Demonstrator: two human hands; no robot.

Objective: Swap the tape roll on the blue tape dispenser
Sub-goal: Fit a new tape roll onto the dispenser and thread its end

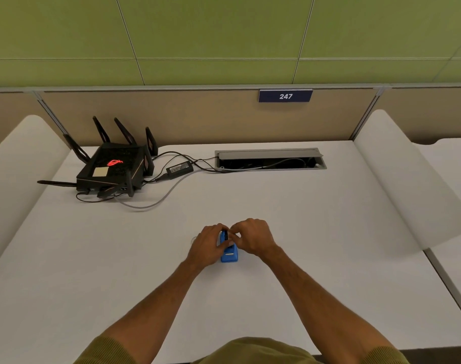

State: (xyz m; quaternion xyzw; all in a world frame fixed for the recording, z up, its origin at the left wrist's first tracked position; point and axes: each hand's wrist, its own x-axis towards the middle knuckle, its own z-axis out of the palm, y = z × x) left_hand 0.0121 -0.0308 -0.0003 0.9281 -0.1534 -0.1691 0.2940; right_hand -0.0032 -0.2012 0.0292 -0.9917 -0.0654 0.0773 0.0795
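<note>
Blue dispenser [229, 254] upright mid-desk [303, 232], nearer the front edge. Left hand [207, 245] gripping its side; right hand [253, 239] pinching at its top, fingertips meeting. Router [113, 166] at back-left corner.

Blue tape dispenser [229, 254] stands on the white desk [276, 206].

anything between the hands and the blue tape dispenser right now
Nothing visible does. The left hand and right hand are already on the blue tape dispenser on the desk. The router and its cables sit far back.
</note>
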